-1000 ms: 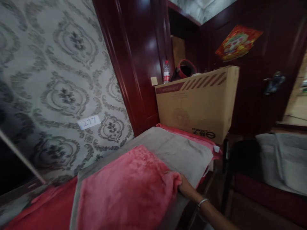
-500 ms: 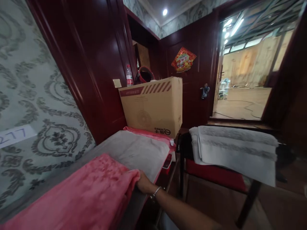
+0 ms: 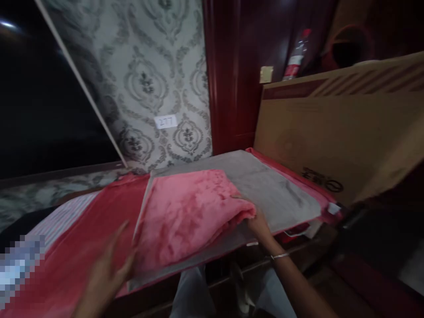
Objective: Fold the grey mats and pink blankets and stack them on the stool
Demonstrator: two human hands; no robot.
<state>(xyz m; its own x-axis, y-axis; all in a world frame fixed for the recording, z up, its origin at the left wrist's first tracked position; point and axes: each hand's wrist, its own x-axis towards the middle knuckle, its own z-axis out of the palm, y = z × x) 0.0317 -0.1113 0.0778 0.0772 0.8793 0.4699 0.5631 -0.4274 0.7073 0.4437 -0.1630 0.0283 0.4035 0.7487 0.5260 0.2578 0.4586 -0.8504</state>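
A folded pink plush blanket (image 3: 188, 203) lies on a grey cloth (image 3: 278, 185) with a pink edge. My right hand (image 3: 258, 223), with a bracelet at the wrist, is closed on the blanket's rolled right corner. Somewhat blurred, my left hand (image 3: 107, 271) hovers over or rests on the red cloth (image 3: 106, 216), left of the folded blanket. Its thumb and fingers are spread, and nothing shows in them. Whether it touches the blanket's left edge, I cannot tell.
A large cardboard box (image 3: 331, 132) stands at the right end, with a red-capped bottle (image 3: 294, 62) at its top edge. A dark screen (image 3: 49, 97) is at the left. A striped cloth (image 3: 62, 216) lies beside the red one. Patterned wallpaper (image 3: 145, 79) covers the wall behind.
The view has swung left and down, bringing the screen, red cloth and my left hand into sight. My right hand still grips the pink blanket's corner.
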